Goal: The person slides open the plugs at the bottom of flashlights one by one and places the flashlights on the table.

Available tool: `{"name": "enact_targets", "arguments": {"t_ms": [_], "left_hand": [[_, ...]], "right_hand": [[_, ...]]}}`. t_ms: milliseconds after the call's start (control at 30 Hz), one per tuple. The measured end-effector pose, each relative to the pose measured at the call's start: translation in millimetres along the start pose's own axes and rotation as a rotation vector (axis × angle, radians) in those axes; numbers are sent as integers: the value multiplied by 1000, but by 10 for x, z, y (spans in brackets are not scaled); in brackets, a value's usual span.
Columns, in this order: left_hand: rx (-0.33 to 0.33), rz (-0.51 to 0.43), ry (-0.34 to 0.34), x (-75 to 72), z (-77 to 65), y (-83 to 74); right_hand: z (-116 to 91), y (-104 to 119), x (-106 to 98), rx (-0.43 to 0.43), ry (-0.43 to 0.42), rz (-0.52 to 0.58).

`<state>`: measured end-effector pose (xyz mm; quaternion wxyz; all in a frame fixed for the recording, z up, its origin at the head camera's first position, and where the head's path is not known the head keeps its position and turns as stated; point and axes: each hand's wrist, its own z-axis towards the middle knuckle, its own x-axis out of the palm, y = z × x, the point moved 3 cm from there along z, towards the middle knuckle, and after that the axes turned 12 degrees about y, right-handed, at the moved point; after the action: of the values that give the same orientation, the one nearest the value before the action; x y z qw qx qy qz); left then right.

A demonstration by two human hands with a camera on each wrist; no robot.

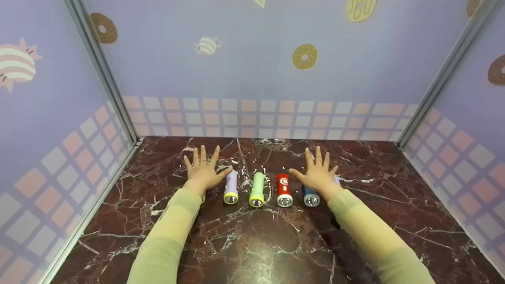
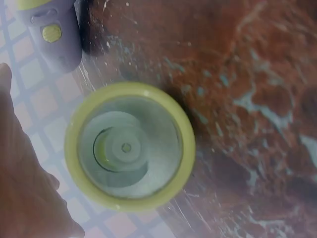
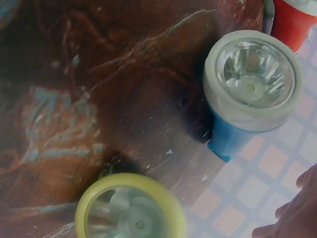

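Fingers spread and straight, my left hand (image 1: 202, 172) is held palm down at the left end of a row of flashlights. Its thumb tip overlaps the top of a lavender flashlight (image 1: 231, 188). Below that hand, the left wrist view has a yellow-rimmed flashlight (image 2: 130, 94), mostly hidden in the head view. My right hand (image 1: 318, 176) is spread likewise over a blue flashlight (image 1: 311, 197), covering part of it. Another yellow-rimmed flashlight (image 3: 133, 181) shows under the right wrist. Between the hands lie a green flashlight (image 1: 258, 185) and a red flashlight (image 1: 283, 187), lenses facing me.
The flashlights lie on a dark red marbled tabletop (image 1: 252, 240). A purple back wall (image 1: 252, 71) with donut and candy pictures stands behind it. Side walls (image 1: 51, 118) close in the left and right, joined by grey metal corner strips (image 1: 438, 71).
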<state>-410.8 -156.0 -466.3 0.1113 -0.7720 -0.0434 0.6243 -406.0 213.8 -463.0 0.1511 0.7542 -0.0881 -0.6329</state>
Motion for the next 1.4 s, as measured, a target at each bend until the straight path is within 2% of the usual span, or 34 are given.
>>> {"name": "enact_targets", "arguments": {"t_ms": [500, 767, 1400], "left_hand": [[-4, -20, -4, -42, -65, 135], [-16, -61, 1, -57, -83, 215], [-48, -100, 45, -46, -170, 438]], "right_hand": [[20, 231, 73, -24, 8, 1], [5, 444, 87, -55, 11, 3], [-10, 956, 284, -133, 81, 26]]}}
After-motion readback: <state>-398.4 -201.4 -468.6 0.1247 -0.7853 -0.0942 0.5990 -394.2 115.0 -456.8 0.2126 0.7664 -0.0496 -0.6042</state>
